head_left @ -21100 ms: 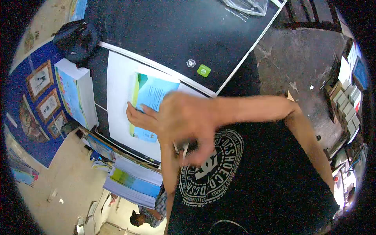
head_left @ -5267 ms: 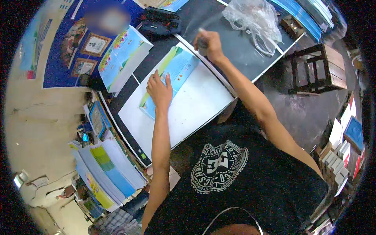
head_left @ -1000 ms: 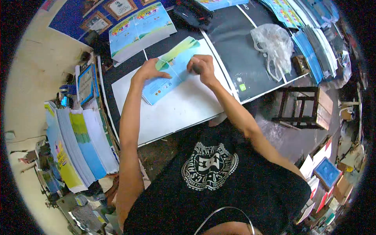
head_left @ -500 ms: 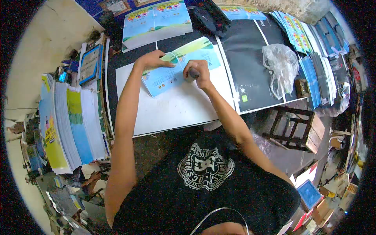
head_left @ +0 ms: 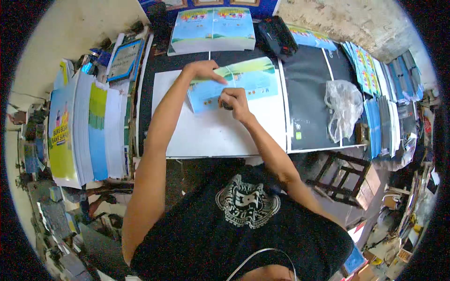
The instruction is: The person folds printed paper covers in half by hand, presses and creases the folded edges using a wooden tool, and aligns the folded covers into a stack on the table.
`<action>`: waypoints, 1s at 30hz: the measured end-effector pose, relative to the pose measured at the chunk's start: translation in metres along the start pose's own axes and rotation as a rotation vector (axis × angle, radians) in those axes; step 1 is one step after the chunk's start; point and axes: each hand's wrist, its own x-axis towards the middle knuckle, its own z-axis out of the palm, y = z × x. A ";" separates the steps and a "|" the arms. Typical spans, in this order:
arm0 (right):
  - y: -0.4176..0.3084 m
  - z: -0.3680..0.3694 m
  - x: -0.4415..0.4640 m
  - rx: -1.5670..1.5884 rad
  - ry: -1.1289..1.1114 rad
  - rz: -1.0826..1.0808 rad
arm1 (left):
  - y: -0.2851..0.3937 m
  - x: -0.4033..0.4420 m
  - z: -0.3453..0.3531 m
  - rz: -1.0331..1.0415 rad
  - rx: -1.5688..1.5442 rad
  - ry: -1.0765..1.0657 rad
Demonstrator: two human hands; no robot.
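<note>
Printed blue and green sheets [head_left: 260, 84] lie open on a white board [head_left: 211, 136] on the black table. My left hand [head_left: 204, 71] rests on their upper left part, fingers apart, thumb stretched toward the middle crease. My right hand [head_left: 236, 103] is closed around a small dark rounded object [head_left: 227, 106] at the sheets' lower middle edge, just below the crease. What that object is cannot be made out.
Behind the board stands a thick stack of printed sheets [head_left: 213, 44], with a black bag [head_left: 278, 37] beside it. A clear plastic bag [head_left: 344, 110] lies right. Tall paper stacks [head_left: 98, 131] stand left; a wooden stool [head_left: 344, 180] is at lower right.
The view has turned and the table now looks straighter. My right hand has moved from the sheets' right part to the lower middle edge, still round the dark object. My left hand stays on the sheets.
</note>
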 end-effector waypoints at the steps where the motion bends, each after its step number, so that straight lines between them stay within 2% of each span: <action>1: -0.008 0.000 0.004 0.048 0.011 0.009 | 0.007 -0.003 -0.005 -0.012 0.016 -0.035; 2: -0.016 0.001 0.004 0.102 0.018 0.027 | 0.009 -0.002 -0.007 0.028 0.031 -0.005; 3: -0.044 0.004 0.007 0.197 0.008 -0.117 | 0.008 -0.002 -0.006 0.063 0.039 0.022; 5: -0.068 0.013 0.016 0.299 -0.007 -0.261 | -0.012 0.008 0.005 0.144 0.017 0.052; 6: -0.079 0.017 0.019 0.299 -0.037 -0.344 | -0.014 0.013 0.004 0.083 0.017 -0.017; 7: -0.082 0.024 0.021 0.331 -0.062 -0.362 | -0.007 0.008 0.003 0.073 0.040 0.009; 8: -0.068 0.030 0.022 0.286 -0.098 -0.254 | 0.000 0.002 0.001 0.065 0.068 0.037; 10: 0.008 0.044 0.023 -0.033 -0.114 0.054 | -0.003 0.006 0.000 0.066 0.070 0.002; 11: 0.036 0.042 0.022 0.057 -0.069 -0.065 | -0.004 0.008 0.002 0.070 0.074 -0.018; 13: 0.025 0.038 0.035 0.088 -0.086 -0.092 | -0.008 0.015 -0.009 0.112 0.106 -0.030; 15: 0.013 0.040 0.016 0.118 -0.087 -0.046 | -0.009 0.016 0.015 0.151 0.073 -0.081; 17: -0.003 0.035 0.030 0.113 -0.140 -0.032 | -0.014 0.022 0.004 0.178 0.021 -0.051; 20: -0.051 0.055 0.029 0.294 -0.128 -0.200 | -0.011 0.017 0.004 0.167 0.096 -0.027; 21: -0.056 0.060 0.031 0.278 -0.173 -0.307 | -0.006 0.015 0.000 0.141 0.128 -0.060; 22: -0.062 0.067 0.032 0.288 -0.210 -0.321 | -0.004 0.011 -0.002 0.130 0.099 -0.084; 24: -0.032 0.084 0.032 0.170 -0.243 -0.082 | 0.003 0.008 -0.005 0.115 0.051 -0.128; 25: 0.005 0.094 0.031 -0.052 -0.258 0.033 | 0.001 0.012 0.000 0.121 0.067 -0.119; 26: 0.013 0.093 0.030 0.086 -0.275 -0.075 | -0.004 0.018 0.005 0.124 0.086 -0.106; 28: 0.013 0.091 0.027 0.076 -0.263 -0.057 | -0.009 0.013 -0.013 0.099 0.099 -0.065; 30: 0.013 0.085 0.015 0.017 -0.268 -0.068 | -0.005 0.013 -0.002 0.087 0.067 -0.104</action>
